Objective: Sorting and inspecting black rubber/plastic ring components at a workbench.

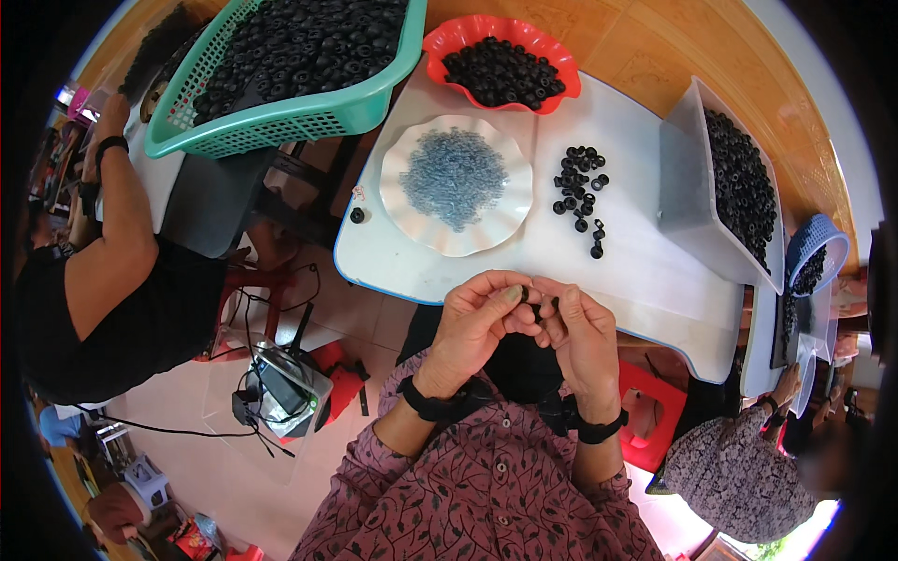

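Above the near edge of the white table (613, 280), my two hands meet with their fingertips close together. My left hand (475, 327) is closed, pinching a small black ring-shaped part (524, 294) between thumb and fingers. Closed beside it, my right hand (585, 346) has another small black part (555, 303) at its fingertips, partly hidden. Whether the two parts touch is unclear. Just beyond, a white wavy-rimmed plate (397, 201) holds many tiny clear pieces (456, 178). Loose black parts (570, 202) lie to its right, and one black part (357, 215) sits at the table's left edge.
A red wavy bowl (567, 67) of black parts stands at the back. Further left is a green basket (360, 117) of black rings; on the right, a translucent bin (687, 201) and blue basket (832, 234). People sit on both sides. Cables (187, 432) cross the floor.
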`<state>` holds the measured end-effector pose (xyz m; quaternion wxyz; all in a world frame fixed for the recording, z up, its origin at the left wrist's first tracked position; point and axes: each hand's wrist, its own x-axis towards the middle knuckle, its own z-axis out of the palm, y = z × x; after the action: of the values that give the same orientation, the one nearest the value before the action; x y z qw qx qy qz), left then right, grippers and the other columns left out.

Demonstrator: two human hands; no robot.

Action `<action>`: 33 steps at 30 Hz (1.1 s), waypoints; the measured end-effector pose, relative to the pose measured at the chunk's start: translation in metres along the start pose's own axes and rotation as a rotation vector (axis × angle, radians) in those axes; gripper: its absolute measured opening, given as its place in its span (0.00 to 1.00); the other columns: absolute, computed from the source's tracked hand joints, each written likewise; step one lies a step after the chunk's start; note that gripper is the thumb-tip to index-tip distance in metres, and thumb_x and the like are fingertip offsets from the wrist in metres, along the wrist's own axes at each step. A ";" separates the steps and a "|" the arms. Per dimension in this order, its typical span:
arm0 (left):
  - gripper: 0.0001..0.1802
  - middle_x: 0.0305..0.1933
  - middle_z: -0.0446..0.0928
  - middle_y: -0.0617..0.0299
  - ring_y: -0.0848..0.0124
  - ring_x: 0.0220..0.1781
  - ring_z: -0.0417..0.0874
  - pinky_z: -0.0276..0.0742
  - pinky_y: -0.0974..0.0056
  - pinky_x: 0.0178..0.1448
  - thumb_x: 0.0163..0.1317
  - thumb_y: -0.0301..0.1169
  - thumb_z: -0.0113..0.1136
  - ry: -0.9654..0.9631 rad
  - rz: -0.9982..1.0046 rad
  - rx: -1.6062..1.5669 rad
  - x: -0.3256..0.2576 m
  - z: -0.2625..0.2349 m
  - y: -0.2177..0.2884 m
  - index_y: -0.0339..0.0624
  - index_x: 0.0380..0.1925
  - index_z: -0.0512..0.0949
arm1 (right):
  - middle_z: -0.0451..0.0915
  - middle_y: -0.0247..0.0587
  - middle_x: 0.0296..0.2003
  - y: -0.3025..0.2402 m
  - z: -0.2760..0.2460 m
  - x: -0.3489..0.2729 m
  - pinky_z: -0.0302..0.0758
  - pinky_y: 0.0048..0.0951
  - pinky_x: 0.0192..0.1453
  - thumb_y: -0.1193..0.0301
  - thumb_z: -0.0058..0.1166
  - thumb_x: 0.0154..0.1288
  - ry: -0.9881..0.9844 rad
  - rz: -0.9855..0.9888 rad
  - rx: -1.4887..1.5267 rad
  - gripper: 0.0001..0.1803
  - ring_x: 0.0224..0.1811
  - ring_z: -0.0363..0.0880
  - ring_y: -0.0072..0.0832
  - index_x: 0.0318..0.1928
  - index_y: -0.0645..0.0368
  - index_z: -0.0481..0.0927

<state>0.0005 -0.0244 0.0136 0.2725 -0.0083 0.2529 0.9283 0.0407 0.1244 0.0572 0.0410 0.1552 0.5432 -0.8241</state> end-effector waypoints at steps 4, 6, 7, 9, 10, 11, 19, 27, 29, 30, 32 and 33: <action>0.12 0.43 0.82 0.50 0.73 0.35 0.83 0.85 0.65 0.43 0.69 0.26 0.51 0.006 0.000 0.013 -0.001 0.002 0.003 0.31 0.48 0.76 | 0.74 0.35 0.38 -0.003 0.000 -0.002 0.74 0.24 0.37 0.66 0.40 0.76 -0.013 0.059 0.126 0.20 0.33 0.70 0.19 0.60 0.67 0.72; 0.12 0.43 0.81 0.50 0.73 0.35 0.83 0.85 0.66 0.43 0.69 0.26 0.51 0.017 0.000 0.010 0.000 0.002 0.004 0.31 0.48 0.76 | 0.75 0.36 0.40 -0.005 -0.002 -0.003 0.76 0.26 0.41 0.69 0.41 0.75 -0.053 0.031 0.131 0.20 0.37 0.71 0.21 0.63 0.65 0.69; 0.12 0.43 0.81 0.50 0.74 0.35 0.83 0.85 0.66 0.43 0.69 0.26 0.51 0.031 0.003 0.010 0.000 0.001 0.003 0.31 0.49 0.76 | 0.75 0.36 0.40 -0.004 -0.003 -0.003 0.76 0.26 0.41 0.69 0.41 0.75 -0.050 0.031 0.130 0.20 0.37 0.71 0.21 0.63 0.65 0.69; 0.13 0.44 0.81 0.49 0.74 0.35 0.83 0.85 0.67 0.43 0.69 0.26 0.51 0.038 0.001 0.016 0.001 0.001 0.003 0.30 0.49 0.76 | 0.76 0.38 0.41 -0.003 -0.006 -0.004 0.77 0.26 0.44 0.74 0.43 0.74 -0.093 -0.052 0.048 0.20 0.37 0.73 0.21 0.63 0.65 0.69; 0.13 0.44 0.81 0.49 0.74 0.35 0.83 0.85 0.67 0.43 0.69 0.26 0.51 0.048 0.003 0.024 0.002 0.001 0.003 0.30 0.49 0.76 | 0.76 0.38 0.41 -0.002 -0.006 -0.004 0.77 0.26 0.44 0.74 0.43 0.74 -0.092 -0.051 0.047 0.20 0.37 0.73 0.21 0.63 0.65 0.69; 0.13 0.44 0.81 0.49 0.74 0.35 0.83 0.85 0.67 0.43 0.69 0.26 0.51 0.048 0.002 0.023 0.002 0.001 0.002 0.30 0.49 0.76 | 0.77 0.40 0.42 -0.002 -0.006 -0.004 0.78 0.25 0.44 0.76 0.44 0.72 -0.075 -0.082 -0.013 0.20 0.38 0.75 0.22 0.63 0.65 0.69; 0.13 0.44 0.81 0.47 0.72 0.35 0.83 0.85 0.66 0.43 0.69 0.25 0.50 0.047 0.016 0.038 0.001 0.002 0.002 0.28 0.49 0.75 | 0.81 0.46 0.41 -0.009 -0.002 -0.006 0.78 0.21 0.41 0.82 0.51 0.67 0.038 -0.154 -0.163 0.17 0.39 0.81 0.24 0.55 0.67 0.73; 0.12 0.40 0.81 0.51 0.72 0.34 0.83 0.85 0.66 0.43 0.69 0.24 0.50 0.054 0.022 0.114 0.002 0.008 -0.002 0.30 0.48 0.76 | 0.81 0.37 0.37 -0.007 -0.004 -0.006 0.77 0.18 0.38 0.81 0.53 0.67 0.067 -0.252 -0.402 0.11 0.36 0.79 0.19 0.49 0.66 0.78; 0.12 0.38 0.81 0.53 0.73 0.34 0.83 0.85 0.66 0.43 0.69 0.24 0.50 0.073 0.035 0.159 0.001 0.009 -0.005 0.31 0.48 0.76 | 0.80 0.35 0.36 -0.007 -0.004 -0.004 0.77 0.18 0.39 0.81 0.53 0.67 0.039 -0.310 -0.460 0.12 0.36 0.79 0.18 0.50 0.66 0.78; 0.11 0.38 0.81 0.54 0.74 0.35 0.82 0.85 0.67 0.43 0.69 0.24 0.51 0.049 0.033 0.209 0.001 0.008 -0.007 0.31 0.48 0.76 | 0.79 0.33 0.36 -0.007 -0.003 -0.003 0.77 0.17 0.39 0.81 0.52 0.67 0.013 -0.367 -0.517 0.13 0.35 0.78 0.17 0.51 0.65 0.77; 0.11 0.39 0.80 0.56 0.75 0.36 0.82 0.85 0.68 0.44 0.68 0.23 0.52 0.024 0.031 0.258 0.001 0.012 -0.005 0.31 0.48 0.77 | 0.78 0.34 0.36 -0.006 0.002 -0.003 0.77 0.17 0.39 0.81 0.53 0.66 0.031 -0.362 -0.493 0.12 0.35 0.78 0.17 0.50 0.66 0.77; 0.11 0.37 0.80 0.58 0.76 0.36 0.82 0.84 0.69 0.43 0.68 0.23 0.52 0.039 0.031 0.322 0.000 0.016 -0.003 0.31 0.48 0.77 | 0.78 0.34 0.36 -0.005 0.004 -0.003 0.77 0.17 0.39 0.82 0.53 0.66 0.049 -0.356 -0.469 0.11 0.35 0.78 0.17 0.49 0.67 0.77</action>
<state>0.0039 -0.0141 0.0259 0.2508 0.0217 0.4038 0.8795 0.0415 0.1228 0.0641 -0.0826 0.0638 0.7383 -0.6663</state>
